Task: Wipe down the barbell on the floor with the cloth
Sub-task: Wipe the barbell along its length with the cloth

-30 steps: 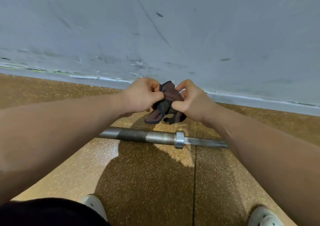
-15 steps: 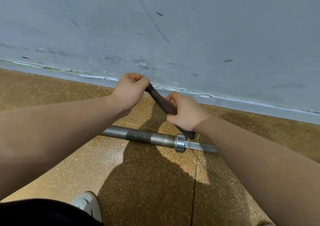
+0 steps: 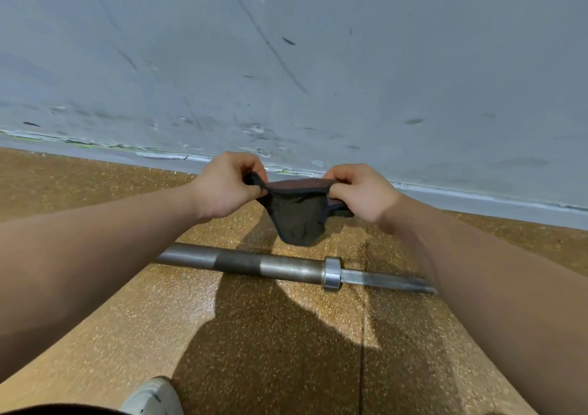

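Hands pinching dark cloth by top corners, left hand and right hand fingers curled; cloth hanging above barbell, not touching.

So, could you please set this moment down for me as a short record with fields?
cloth: dark, held in the air, middle sagging, above the barbell and not touching it
left hand: pinches one end of the cloth
right hand: pinches the other end
barbell: lies on the speckled floor, along the scuffed grey wall; neither hand touches it
wiping: not yet begun
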